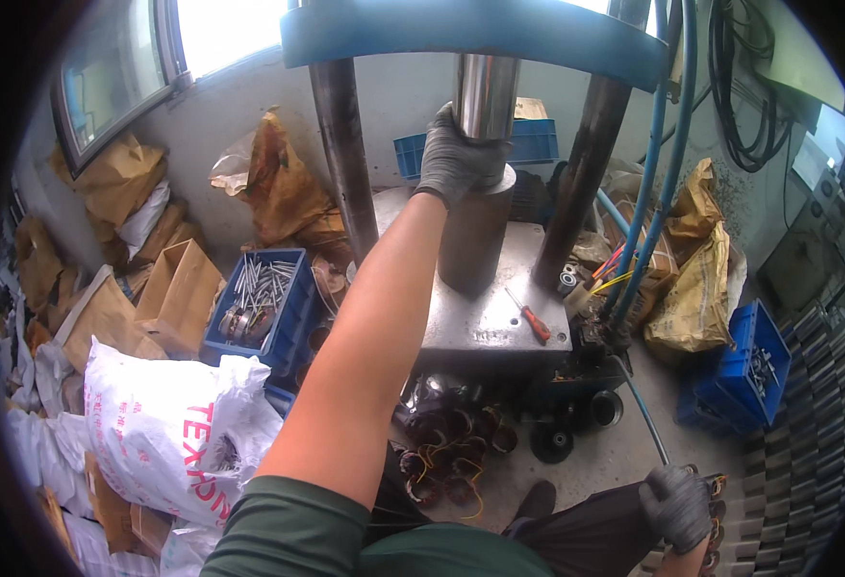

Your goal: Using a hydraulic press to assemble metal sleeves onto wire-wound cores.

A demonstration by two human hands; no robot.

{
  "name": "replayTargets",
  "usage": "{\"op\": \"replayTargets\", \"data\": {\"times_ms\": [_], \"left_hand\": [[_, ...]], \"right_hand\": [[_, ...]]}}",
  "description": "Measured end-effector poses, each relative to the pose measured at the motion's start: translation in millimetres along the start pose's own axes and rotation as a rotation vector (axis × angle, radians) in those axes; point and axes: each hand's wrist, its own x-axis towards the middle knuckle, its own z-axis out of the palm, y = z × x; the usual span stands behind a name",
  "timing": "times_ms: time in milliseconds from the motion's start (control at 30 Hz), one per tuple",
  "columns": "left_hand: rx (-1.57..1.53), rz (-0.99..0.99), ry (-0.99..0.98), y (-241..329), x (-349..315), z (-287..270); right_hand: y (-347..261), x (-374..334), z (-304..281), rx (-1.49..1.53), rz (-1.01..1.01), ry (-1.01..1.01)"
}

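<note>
My left arm reaches up to a hydraulic press. My left hand [463, 159], in a grey glove, is closed at the lower end of the shiny press ram [489, 91]. Directly below it a dark metal cylinder [473, 240] stands upright on the press bed [441, 327]. The hand covers the joint between ram and cylinder, so what its fingers grip is hidden. Low on the right, my gloved right hand [677, 505] is closed round the end of a long thin lever [645, 413]. A red-handled screwdriver [536, 324] lies on the bed beside the cylinder.
Steel columns [343, 154] flank the ram. Left stand a blue bin [283, 308] of metal rods and a white sack [153, 423]. Wire-wound rings [451, 452] lie below the bed. To the right are blue hoses [655, 192], a blue crate [730, 385] and stacked metal parts [817, 433].
</note>
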Motion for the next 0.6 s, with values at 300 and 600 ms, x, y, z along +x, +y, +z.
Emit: {"op": "replayTargets", "data": {"times_ms": [300, 600], "left_hand": [[-0.092, -0.011, 0.169, -11, -17, -8], [-0.149, 0.024, 0.140, -28, -7, -13]], "right_hand": [[6, 1, -1, -0.054, 0.005, 0.013], [4, 3, 0, -0.003, -0.020, 0.040]]}}
